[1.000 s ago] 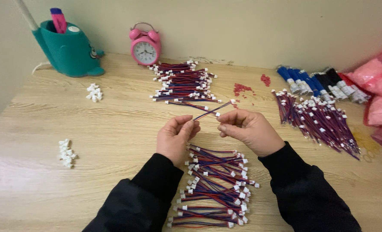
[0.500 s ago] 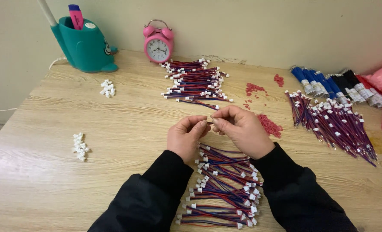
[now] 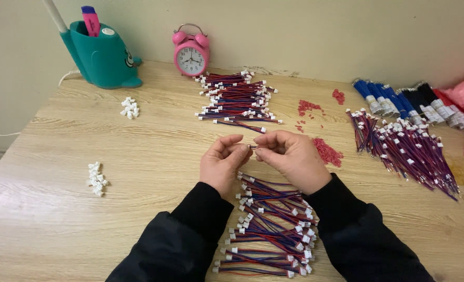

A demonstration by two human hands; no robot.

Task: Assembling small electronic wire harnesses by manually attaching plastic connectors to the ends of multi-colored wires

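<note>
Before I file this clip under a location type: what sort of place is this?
Probably a home or small-workshop bench for piecework assembly. The hands work on a wooden table among piles of red-and-blue wire leads, heaps of white connectors, and a household pink alarm clock.

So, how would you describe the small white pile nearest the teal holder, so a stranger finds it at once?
Start at the teal holder in the table's far left corner. Just right of its base, toward the person, lies a small pile of white connectors. A similar white pile lies much nearer the front edge; this one has no wires.
</note>
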